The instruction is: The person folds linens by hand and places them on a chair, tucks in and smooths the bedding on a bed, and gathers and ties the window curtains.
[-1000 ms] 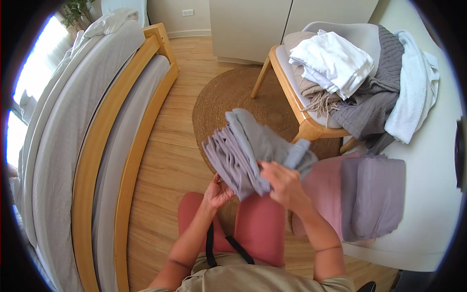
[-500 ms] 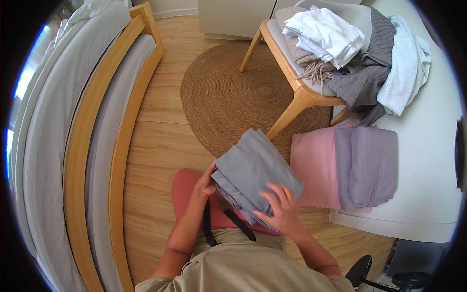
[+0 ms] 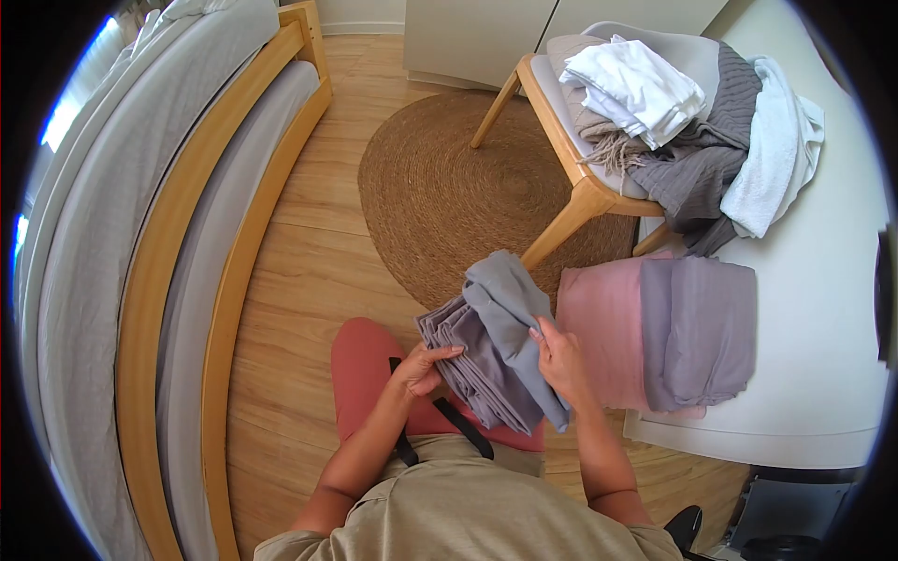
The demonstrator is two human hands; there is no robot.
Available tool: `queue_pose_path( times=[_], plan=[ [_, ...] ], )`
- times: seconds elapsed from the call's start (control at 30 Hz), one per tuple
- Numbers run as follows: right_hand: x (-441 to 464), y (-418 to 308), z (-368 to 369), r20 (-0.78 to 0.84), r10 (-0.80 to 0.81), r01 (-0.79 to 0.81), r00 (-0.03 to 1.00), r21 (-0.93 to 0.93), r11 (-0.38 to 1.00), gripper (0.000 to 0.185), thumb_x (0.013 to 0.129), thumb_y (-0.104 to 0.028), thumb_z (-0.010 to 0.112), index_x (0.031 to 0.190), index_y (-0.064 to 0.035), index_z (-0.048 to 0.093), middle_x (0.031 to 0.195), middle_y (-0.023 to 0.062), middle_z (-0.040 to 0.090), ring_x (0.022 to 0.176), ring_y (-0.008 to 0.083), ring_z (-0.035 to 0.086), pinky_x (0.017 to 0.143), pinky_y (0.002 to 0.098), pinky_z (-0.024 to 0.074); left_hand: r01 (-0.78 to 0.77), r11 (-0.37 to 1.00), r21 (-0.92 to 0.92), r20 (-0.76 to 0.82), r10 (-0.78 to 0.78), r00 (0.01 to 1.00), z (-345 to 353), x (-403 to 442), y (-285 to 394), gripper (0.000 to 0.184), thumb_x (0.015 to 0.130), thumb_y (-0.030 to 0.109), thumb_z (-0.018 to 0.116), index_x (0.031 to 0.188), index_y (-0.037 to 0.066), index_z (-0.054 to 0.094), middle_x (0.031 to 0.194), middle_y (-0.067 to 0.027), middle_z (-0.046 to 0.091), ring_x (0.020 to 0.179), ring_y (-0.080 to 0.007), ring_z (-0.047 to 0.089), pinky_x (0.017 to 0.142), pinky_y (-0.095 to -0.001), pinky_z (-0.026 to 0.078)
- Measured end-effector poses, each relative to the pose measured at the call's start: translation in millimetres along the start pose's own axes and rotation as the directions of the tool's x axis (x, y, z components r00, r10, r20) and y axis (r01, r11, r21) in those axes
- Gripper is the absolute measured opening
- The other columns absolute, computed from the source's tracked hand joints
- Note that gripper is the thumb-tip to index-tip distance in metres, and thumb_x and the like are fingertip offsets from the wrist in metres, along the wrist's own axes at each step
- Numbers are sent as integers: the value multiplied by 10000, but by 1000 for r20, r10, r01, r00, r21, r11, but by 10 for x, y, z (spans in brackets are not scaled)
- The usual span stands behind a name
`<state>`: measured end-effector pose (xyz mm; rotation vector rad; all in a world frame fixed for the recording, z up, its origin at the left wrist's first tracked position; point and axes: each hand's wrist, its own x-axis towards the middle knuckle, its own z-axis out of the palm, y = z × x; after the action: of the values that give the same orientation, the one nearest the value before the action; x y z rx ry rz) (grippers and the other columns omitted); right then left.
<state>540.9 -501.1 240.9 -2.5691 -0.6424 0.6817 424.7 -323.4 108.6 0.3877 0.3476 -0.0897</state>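
1. Pinching the near-left edge of a mauve bundle (image 3: 477, 366), the left hand (image 3: 419, 371) has its thumb laid over the upper folds; the fingers beneath are mostly hidden by the cloth.
2. The right hand (image 3: 563, 363) is closed on a grey layer (image 3: 510, 301), thumb and fingers gathered at its right edge.
3. Between the two hands, the mauve bundle lies in several stacked folds, tilted, above the person's lap. The grey layer covers its right side and bulges up past both grips at the far end; whether the two are one piece, I cannot tell.
4. Just to the right of the right hand is a pink cloth (image 3: 599, 323), with a folded lilac cloth (image 3: 716, 323) partly over it, next to a white surface (image 3: 818, 327).
5. Beyond the grip, a round woven rug (image 3: 426, 178) spreads over the wooden floor (image 3: 290, 346).
6. Farther off, ahead and right of the right hand, a chair (image 3: 591, 198) bears white folded cloths (image 3: 636, 89), a fringed beige cloth (image 3: 613, 150), a dark grey knit (image 3: 697, 182) and a pale towel (image 3: 772, 154).
7. Well to the left of the left hand runs a wooden bed frame (image 3: 220, 374).
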Motion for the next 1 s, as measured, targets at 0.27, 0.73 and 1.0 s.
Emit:
queue_pose_path(
  times=[0.27,0.73,1.0],
  plan=[
    [-87,83,330,-175,-281,259,944,-140,956,465,798,-129,590,1235,-51,450,1046,203,597,979,337,574,810,375,458,9,996,-94,-64,-15,998,-68,50,-84,450,731,-146,460,1162,-18,479,1076,-117,586,990,-276,582,875,-452,484],
    [-492,-270,656,-89,-467,381,879,-456,804,485,797,-90,585,1252,-36,428,1182,227,515,995,366,563,783,405,496,-35,947,-318,-79,10,997,-142,-6,-410,572,850,462,516,1269,83,430,1277,-99,480,1174,-285,453,979,-500,368],
    [-586,774,942,-482,503,182,718,826,533,622,763,-183,716,1250,36,398,1244,167,458,1101,213,479,907,315,399,-263,963,53,-213,268,939,-175,-18,-120,705,783,585,524,1270,84,430,1292,-85,463,1197,-272,422,1019,-446,299]
  ],
)
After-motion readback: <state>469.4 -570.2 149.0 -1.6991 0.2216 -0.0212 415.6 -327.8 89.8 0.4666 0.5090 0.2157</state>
